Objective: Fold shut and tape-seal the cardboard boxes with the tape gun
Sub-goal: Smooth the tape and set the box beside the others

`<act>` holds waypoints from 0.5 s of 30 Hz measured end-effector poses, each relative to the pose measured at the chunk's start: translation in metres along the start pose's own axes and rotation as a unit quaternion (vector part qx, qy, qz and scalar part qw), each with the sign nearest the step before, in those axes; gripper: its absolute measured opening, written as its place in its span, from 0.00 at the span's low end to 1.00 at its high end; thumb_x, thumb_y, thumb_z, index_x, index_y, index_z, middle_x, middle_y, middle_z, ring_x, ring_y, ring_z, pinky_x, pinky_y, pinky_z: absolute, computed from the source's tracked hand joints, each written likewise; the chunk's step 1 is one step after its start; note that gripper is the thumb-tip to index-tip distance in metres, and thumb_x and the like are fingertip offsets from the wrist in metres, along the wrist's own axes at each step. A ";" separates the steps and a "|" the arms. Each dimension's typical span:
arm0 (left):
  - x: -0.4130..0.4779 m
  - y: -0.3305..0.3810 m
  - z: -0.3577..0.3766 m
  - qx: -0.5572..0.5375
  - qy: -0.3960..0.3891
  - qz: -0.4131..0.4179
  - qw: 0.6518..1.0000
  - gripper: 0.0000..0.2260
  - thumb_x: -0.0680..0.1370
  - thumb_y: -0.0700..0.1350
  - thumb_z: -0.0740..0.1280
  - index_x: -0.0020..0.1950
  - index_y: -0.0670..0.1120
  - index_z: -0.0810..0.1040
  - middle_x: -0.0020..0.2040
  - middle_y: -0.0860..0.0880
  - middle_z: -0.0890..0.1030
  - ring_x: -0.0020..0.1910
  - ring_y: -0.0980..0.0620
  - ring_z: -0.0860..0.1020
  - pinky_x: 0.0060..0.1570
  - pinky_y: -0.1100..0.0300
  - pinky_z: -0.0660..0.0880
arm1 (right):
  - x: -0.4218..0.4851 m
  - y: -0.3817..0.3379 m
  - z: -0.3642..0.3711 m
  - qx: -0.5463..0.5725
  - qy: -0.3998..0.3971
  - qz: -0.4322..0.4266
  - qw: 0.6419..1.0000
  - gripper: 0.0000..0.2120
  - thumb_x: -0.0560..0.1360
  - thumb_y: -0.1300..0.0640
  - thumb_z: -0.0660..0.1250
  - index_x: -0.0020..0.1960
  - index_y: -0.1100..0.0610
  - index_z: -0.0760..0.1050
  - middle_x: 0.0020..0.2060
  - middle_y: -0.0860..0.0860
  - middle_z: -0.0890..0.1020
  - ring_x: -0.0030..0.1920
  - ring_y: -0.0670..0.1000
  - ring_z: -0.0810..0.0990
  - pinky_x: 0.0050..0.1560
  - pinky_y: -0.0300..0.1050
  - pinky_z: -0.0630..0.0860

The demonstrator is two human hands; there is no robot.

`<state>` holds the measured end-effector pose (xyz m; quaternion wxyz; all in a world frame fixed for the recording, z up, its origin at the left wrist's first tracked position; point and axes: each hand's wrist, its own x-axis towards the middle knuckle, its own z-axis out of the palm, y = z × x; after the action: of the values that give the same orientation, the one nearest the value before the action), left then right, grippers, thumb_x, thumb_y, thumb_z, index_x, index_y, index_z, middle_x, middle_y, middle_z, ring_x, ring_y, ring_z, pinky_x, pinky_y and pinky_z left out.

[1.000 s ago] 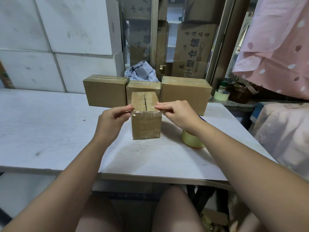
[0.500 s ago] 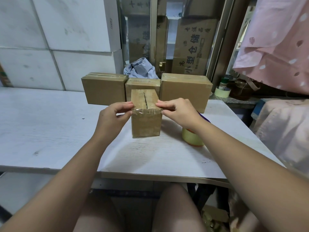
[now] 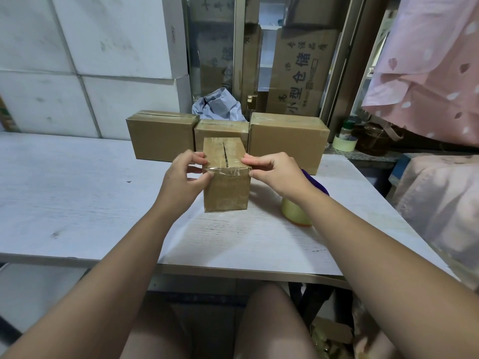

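A small cardboard box (image 3: 226, 187) stands on the white table (image 3: 77, 193), its top flaps folded shut with a dark seam down the middle. Clear tape runs across its near top edge and down the front. My left hand (image 3: 185, 178) pinches the box's upper left corner, thumb on the front and fingers on top. My right hand (image 3: 274, 171) pinches the upper right corner the same way. The tape gun (image 3: 298, 212), with a yellowish roll and purple body, lies on the table to the right, partly hidden by my right forearm.
Three closed cardboard boxes (image 3: 162, 134) (image 3: 220, 129) (image 3: 287, 139) stand in a row just behind the small one. White cartons (image 3: 90, 60) are stacked at the back left. A tape roll (image 3: 344, 142) sits on a ledge at right, below pink cloth (image 3: 427, 73).
Both hands have slid from the box's top edge down onto its upper corners, pressing the tape ends against the sides. The box has stayed in place.
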<state>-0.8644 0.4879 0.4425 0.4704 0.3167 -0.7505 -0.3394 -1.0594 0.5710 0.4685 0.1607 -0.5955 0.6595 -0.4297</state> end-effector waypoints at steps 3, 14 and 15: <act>0.002 -0.001 0.000 -0.007 -0.006 -0.004 1.000 0.11 0.75 0.40 0.70 0.41 0.53 0.71 0.60 0.53 0.75 0.49 0.56 0.78 0.43 0.67 0.71 | -0.001 0.001 -0.001 0.007 -0.008 0.004 1.000 0.16 0.75 0.62 0.69 0.60 0.50 0.79 0.61 0.41 0.78 0.63 0.40 0.74 0.69 0.42 0.68; 0.002 -0.003 -0.001 -0.004 -0.010 -0.009 1.000 0.11 0.74 0.41 0.71 0.41 0.54 0.71 0.60 0.54 0.76 0.52 0.53 0.77 0.46 0.62 0.72 | -0.001 0.004 0.005 0.015 0.021 -0.001 1.000 0.15 0.73 0.60 0.71 0.58 0.49 0.80 0.59 0.41 0.79 0.61 0.39 0.75 0.69 0.44 0.68; 0.002 -0.004 -0.001 -0.009 -0.010 -0.012 1.000 0.11 0.74 0.41 0.71 0.41 0.53 0.71 0.60 0.53 0.75 0.52 0.53 0.77 0.46 0.62 0.72 | -0.002 0.004 0.006 0.013 0.025 -0.001 1.000 0.15 0.73 0.60 0.71 0.58 0.48 0.80 0.59 0.41 0.79 0.61 0.39 0.75 0.68 0.43 0.68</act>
<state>-0.8638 0.4843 0.4405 0.4615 0.3176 -0.7486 -0.3547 -1.0571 0.5698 0.4612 0.1510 -0.5830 0.6572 -0.4533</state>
